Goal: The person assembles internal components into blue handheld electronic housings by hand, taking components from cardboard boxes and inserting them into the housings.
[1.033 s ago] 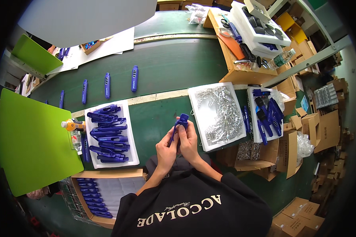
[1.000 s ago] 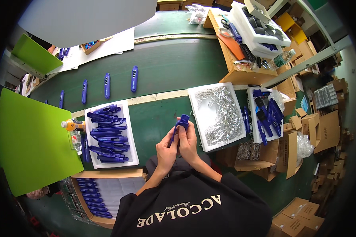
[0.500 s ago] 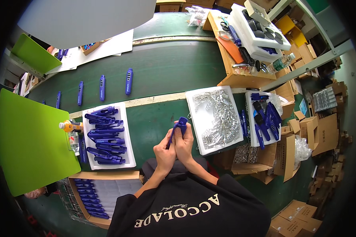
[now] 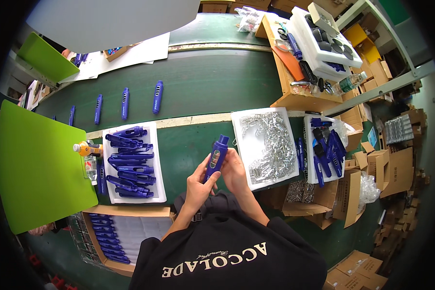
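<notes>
Right now, the left hand (image 4: pixel 196 187) is closed around a dark blue plastic tube with a long window in its side (image 4: pixel 217 157). The tube is in front of the chest, top end leaning up and away, window facing up, maybe so the eyes can look inside. The right hand (image 4: pixel 236 173) is curled just beside it; I cannot tell if its fingers touch the tube or hold something small.

A white foam tray of blue plastic shells (image 4: pixel 130 170) sits to the left, and a white foam tray of shiny silver metal clips (image 4: pixel 275 150) sits to the right. They are probably put there so each is an easy reach. The shells lie sideways in a pile, while the clips are all jumbled up.

Between the two trays, the green tabletop (image 4: pixel 191 145) gives the hands room to move. Its far side ends at a pale strip (image 4: pixel 193 121), with a row of standing-apart blue tubes (image 4: pixel 125 104) past it. The clip tray's left edge is near the right hand, so a wide swing could bump it.
</notes>
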Demonstrator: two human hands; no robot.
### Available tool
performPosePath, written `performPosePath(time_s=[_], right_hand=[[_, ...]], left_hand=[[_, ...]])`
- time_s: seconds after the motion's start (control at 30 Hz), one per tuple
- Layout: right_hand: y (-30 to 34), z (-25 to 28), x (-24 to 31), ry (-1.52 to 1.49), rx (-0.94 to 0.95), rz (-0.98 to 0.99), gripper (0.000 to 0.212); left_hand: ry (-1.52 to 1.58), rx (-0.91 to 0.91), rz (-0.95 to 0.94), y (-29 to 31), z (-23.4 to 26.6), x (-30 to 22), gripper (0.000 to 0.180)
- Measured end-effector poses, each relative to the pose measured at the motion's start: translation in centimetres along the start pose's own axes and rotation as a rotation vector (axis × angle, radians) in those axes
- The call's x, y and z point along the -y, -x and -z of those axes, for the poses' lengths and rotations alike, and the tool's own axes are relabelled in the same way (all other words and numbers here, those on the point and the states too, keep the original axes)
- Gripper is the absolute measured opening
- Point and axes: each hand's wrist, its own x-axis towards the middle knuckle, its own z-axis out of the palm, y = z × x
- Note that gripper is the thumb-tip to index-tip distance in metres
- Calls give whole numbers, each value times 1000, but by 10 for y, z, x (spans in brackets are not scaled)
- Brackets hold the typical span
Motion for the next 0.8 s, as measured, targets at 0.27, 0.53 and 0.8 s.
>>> performPosePath(time_s=[0.27, 0.53, 0.8], right_hand=[[-1, -4, -5, 149, -31, -41, 22], [-22, 36, -22, 484, -309, -186, 34], [-13, 105, -13, 453, -547, -245, 26]], left_hand=[[-41, 31, 48, 1, 8, -3, 59], [-43, -150, 201, -69, 23, 55, 51], [-800, -597, -256, -312, 69, 112, 40]])
